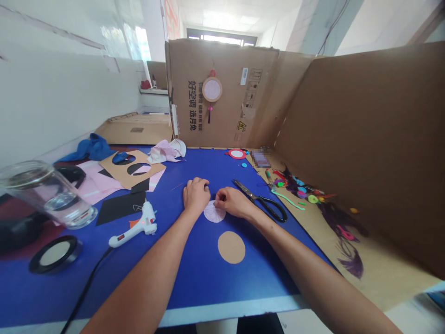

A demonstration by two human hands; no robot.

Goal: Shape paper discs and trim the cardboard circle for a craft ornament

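A pale lilac disc (214,214) with a crinkled surface lies on the blue table between my hands. My right hand (229,200) pinches its upper right edge between thumb and fingers. Beside the disc's upper left, my left hand (197,194) rests with its fingers bent and drawn together; whatever they hold, if anything, is hidden. Closer to me lies a plain tan cardboard disc (231,247), touched by neither hand. Black-handled scissors (259,198) lie just right of my right hand, blades pointing away from me.
A white glue gun (135,226) with a black cord lies left of my left arm. Beyond it stand a glass of water (66,204) and a roll of tape (55,254). Cut cardboard (114,165) lies behind. Beads and tassels (309,195) spread along the right. Cardboard walls (222,60) enclose the back.
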